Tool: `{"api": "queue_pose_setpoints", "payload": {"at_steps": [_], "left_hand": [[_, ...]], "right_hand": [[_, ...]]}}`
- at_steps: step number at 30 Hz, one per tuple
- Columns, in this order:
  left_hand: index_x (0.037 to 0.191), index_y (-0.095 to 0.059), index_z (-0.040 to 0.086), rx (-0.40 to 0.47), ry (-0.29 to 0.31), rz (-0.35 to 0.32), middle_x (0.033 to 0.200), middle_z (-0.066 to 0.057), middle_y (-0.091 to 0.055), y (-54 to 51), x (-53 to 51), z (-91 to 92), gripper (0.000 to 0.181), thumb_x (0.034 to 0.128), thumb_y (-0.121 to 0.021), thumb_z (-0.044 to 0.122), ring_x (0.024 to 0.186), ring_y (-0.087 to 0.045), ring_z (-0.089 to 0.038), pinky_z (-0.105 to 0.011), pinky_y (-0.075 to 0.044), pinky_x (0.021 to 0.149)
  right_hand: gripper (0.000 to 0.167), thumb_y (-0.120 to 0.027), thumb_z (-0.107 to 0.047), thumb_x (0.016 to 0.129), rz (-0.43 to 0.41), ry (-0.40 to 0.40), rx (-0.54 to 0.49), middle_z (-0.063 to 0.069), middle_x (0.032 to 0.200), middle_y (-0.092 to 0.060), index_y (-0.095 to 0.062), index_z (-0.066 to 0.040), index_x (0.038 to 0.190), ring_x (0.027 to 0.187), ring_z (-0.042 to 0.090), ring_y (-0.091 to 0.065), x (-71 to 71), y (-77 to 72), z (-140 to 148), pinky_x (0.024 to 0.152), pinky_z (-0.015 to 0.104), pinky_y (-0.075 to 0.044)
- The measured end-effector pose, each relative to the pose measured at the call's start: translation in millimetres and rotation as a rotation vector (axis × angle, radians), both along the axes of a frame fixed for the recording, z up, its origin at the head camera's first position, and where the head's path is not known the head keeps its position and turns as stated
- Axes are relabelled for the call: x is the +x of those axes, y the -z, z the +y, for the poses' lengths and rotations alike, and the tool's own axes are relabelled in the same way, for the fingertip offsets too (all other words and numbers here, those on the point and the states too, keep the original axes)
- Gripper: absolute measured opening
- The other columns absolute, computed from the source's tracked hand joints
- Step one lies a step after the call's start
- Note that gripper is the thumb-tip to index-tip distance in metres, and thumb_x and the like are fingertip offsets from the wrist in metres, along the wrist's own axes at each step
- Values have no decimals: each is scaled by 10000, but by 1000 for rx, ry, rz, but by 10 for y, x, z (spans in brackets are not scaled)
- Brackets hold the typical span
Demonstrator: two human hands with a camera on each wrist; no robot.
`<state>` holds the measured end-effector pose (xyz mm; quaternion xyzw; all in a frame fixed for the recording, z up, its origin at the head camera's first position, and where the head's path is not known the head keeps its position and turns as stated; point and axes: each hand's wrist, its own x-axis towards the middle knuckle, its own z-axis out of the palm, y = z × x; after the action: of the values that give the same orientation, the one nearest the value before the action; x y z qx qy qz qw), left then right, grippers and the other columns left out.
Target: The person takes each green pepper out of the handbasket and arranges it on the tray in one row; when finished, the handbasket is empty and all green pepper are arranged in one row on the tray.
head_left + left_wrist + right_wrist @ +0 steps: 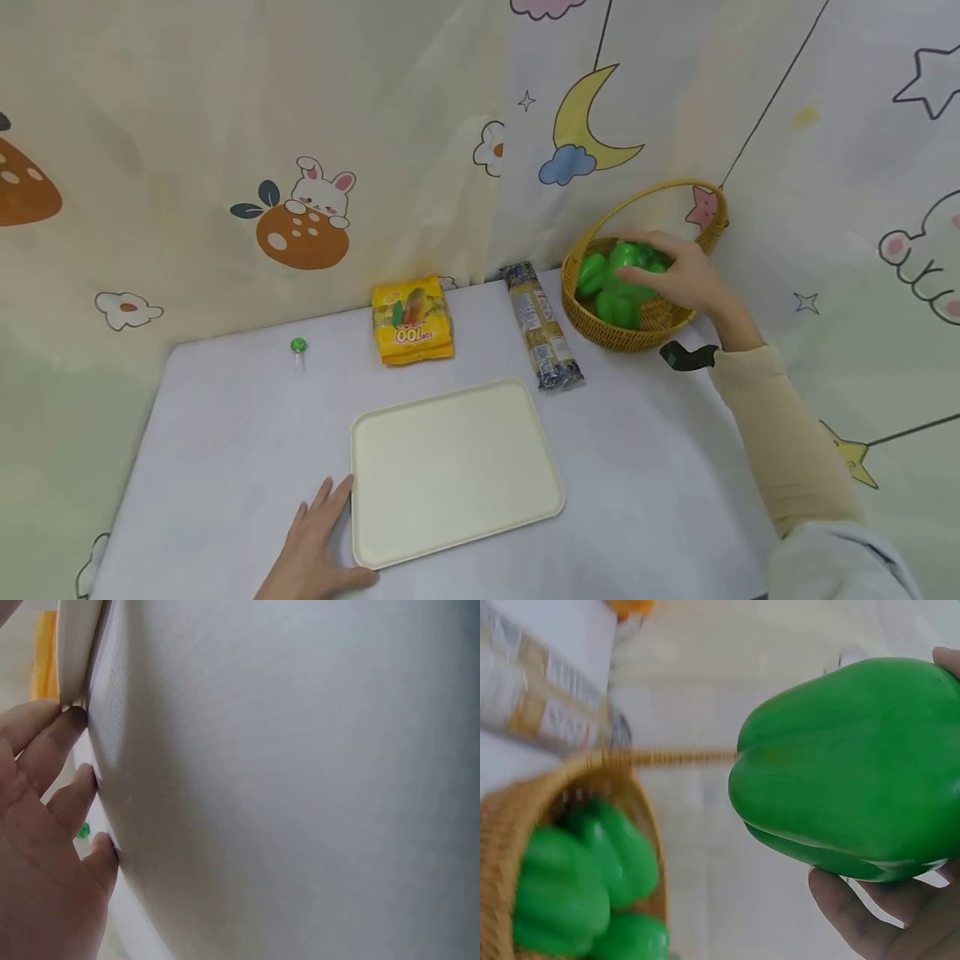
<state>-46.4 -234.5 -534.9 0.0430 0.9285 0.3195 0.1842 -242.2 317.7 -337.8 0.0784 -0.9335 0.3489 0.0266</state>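
Observation:
My right hand (686,275) grips a green bell pepper (855,769), holding it over the wicker basket (615,337). In the right wrist view, fingers curl round the pepper's far end, and more green peppers (559,892) lie inside the basket below. My left hand (307,550) rests on the table at the lower left corner of the cream tray (453,471). Its fingers spread along the tray's left side, and the thumb lies by the near edge. The left wrist view shows those fingertips (75,716) close to the tray's rim.
A yellow candy bag (412,321) stands behind the tray. Right of it lies a long clear-wrapped packet (542,325), beside the basket. A green lollipop (298,344) lies at the back left. A patterned cloth wall (420,167) borders the table (225,450).

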Motion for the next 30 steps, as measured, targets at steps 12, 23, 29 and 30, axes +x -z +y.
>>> {"api": "queue_pose_setpoints", "payload": {"at_steps": [12, 23, 29, 30], "left_hand": [[1587, -284, 120, 25, 6, 70, 1644, -228, -280, -9, 19, 28, 1354, 479, -937, 544, 1547, -151, -460, -652, -55, 1268], [1592, -257, 103, -35, 29, 51, 1648, -229, -254, -65, -24, 18, 1396, 463, -911, 600, 1549, -138, -461, -695, -62, 1249], [1598, -247, 112, -38, 12, 20, 1655, -226, -236, -55, -8, 23, 1416, 449, -921, 593, 1555, -117, -454, -684, -39, 1259], [1599, -244, 117, -38, 10, 18, 1657, -228, -229, -53, -2, 23, 1415, 451, -921, 594, 1555, -115, -454, -683, -38, 1259]], "right_hand": [[504, -777, -206, 874, 122, -230, -21, 50, 1328, -650, -627, -185, 1354, 1047, 172, -562, 180, 161, -548, 851, 324, -513], [531, -769, -203, 882, 60, -379, -108, 95, 1391, -617, -604, -171, 1387, 1134, 227, -608, 268, 400, -924, 895, 383, -570], [537, -789, -259, 860, 1, -484, -116, 65, 1363, -641, -623, -180, 1364, 1100, 223, -622, 362, 625, -1334, 858, 345, -590], [536, -789, -273, 860, -15, -501, -112, 57, 1358, -645, -625, -184, 1362, 1086, 215, -618, 377, 665, -1412, 848, 330, -587]]}}
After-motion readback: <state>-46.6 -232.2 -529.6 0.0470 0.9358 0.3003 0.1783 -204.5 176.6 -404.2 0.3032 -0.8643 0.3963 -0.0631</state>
